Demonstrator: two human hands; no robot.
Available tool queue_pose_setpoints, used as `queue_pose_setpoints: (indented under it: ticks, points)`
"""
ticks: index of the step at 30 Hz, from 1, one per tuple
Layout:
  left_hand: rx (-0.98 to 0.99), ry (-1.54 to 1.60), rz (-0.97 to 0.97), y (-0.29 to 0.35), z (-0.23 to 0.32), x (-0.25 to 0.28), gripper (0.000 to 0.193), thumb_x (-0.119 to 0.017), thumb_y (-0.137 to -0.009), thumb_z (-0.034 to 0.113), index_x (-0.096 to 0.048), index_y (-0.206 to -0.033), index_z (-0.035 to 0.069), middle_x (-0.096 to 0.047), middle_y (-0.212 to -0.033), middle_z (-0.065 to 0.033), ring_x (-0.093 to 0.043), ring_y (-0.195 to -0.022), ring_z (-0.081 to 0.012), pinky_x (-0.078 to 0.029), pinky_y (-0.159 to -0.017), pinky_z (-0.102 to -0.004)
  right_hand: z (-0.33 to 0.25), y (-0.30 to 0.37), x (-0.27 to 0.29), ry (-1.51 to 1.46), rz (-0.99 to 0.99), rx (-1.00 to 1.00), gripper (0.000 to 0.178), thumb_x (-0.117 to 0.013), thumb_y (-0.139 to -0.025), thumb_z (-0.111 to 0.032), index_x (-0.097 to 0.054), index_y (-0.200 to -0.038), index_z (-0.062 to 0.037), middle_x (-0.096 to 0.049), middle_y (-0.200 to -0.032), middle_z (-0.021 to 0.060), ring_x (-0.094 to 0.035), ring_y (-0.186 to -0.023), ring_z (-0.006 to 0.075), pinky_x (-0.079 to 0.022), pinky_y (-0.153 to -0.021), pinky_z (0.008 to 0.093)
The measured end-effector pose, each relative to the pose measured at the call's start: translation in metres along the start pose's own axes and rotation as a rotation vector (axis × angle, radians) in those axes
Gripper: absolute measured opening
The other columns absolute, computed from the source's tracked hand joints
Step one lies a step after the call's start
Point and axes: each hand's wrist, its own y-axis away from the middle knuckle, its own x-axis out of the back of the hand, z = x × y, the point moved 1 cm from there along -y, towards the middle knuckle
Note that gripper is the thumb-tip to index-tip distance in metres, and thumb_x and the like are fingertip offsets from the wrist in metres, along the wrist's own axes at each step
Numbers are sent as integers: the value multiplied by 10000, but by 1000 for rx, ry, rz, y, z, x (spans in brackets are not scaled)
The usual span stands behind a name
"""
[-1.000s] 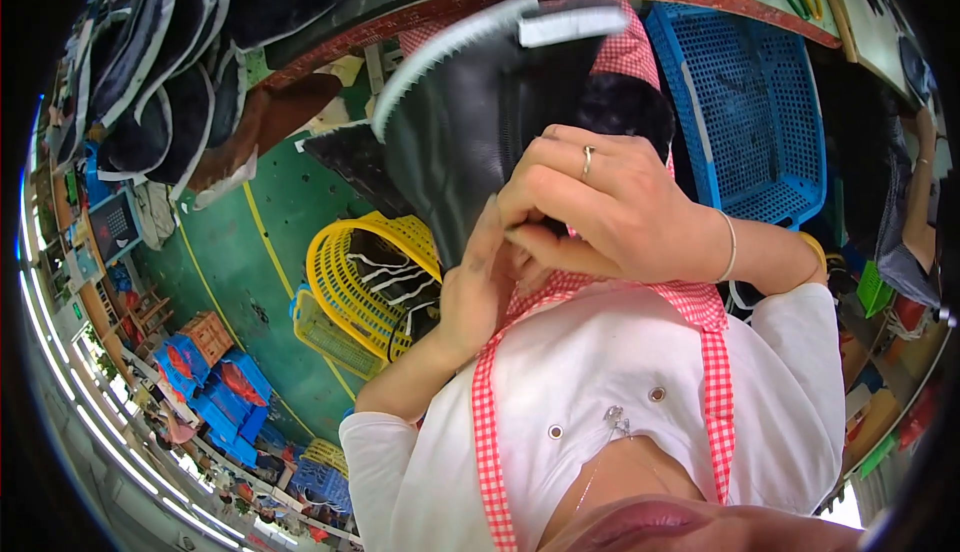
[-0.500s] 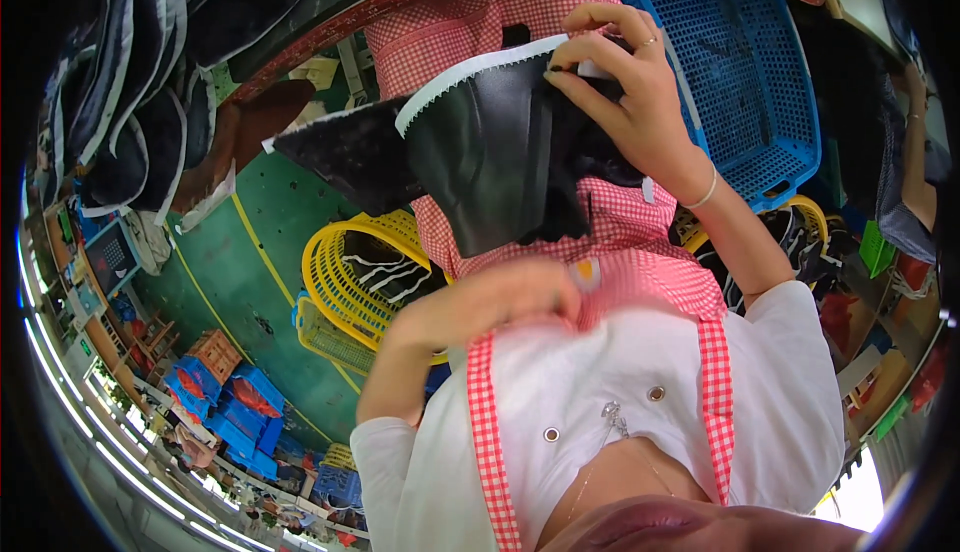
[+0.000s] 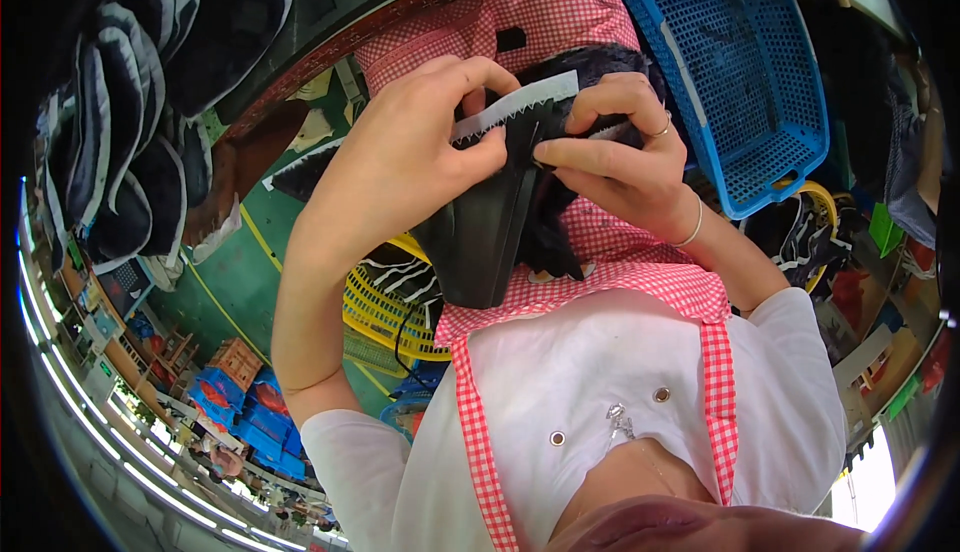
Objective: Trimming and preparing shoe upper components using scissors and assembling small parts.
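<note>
A black leather-like boot upper (image 3: 475, 237) lies over my lap, with a white strip (image 3: 548, 89) zigzag-stitched along its far edge. Black furry lining (image 3: 552, 217) shows at its right side. My left hand (image 3: 415, 147) has come over the upper and grips that edge, thumb on the black face and fingers at the white strip. On the other side of a raised seam, my right hand (image 3: 630, 152) pinches the upper's edge between thumb and forefinger. The exact spot under the right fingertips is partly hidden.
A blue mesh basket (image 3: 690, 77) stands at the right. Beneath my left arm is a yellow basket (image 3: 385, 307) holding black pieces with white edges. More white-edged black pieces (image 3: 130, 142) are piled at far left, by the red-edged worktable (image 3: 330, 32).
My left hand has moved from near my chest up to the upper and taken hold of its edge. The upper has turned and come nearer; my right hand has shifted slightly lower.
</note>
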Motion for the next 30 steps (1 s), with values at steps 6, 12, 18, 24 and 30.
queue_pose_setpoints:
  ticks: [6, 12, 18, 24, 30]
  points:
    - [32, 442, -24, 11, -19, 4, 177, -623, -749, 5, -640, -916, 62, -566, -828, 20, -487, -643, -18, -355, -567, -161, 4, -2, -3, -6, 33, -62, 308, -761, -587, -45, -709, -873, -149, -579, -914, 28, -546, -751, 186, -423, -710, 320]
    - [222, 658, 88, 2, -12, 3, 231, -676, -805, 3, -638, -1032, 17, -550, -1051, -52, -474, -592, -26, -379, -492, -148, 3, -10, -7, -22, 14, -31, 287, -763, -592, -65, -714, -860, -156, -579, -900, 21, -546, -728, 176, -426, -705, 314]
    - [-24, 479, 64, -3, -20, 10, 133, -721, -770, 29, -696, -901, 31, -596, -1015, -40, -495, -623, -7, -370, -534, -154, 3, -9, -5, -33, 38, -43, 284, -769, -588, -66, -716, -851, -161, -577, -898, 22, -545, -705, 162, -421, -696, 308]
    - [-270, 556, -139, 12, -36, 17, 126, -704, -822, 140, -657, -809, 24, -625, -893, -53, -526, -632, -27, -371, -511, -151, 1, -5, -6, -62, 6, -88, 373, -782, -549, -13, -731, -892, -150, -532, -902, 27, -551, -772, 180, -422, -735, 325]
    - [211, 679, -197, 0, -21, 6, 235, -700, -842, 44, -611, -1057, 15, -573, -745, 21, -497, -547, 2, -325, -413, -162, -3, -8, -5, -67, -45, -82, 372, -794, -553, -35, -731, -898, -158, -529, -898, 17, -549, -777, 173, -414, -732, 332]
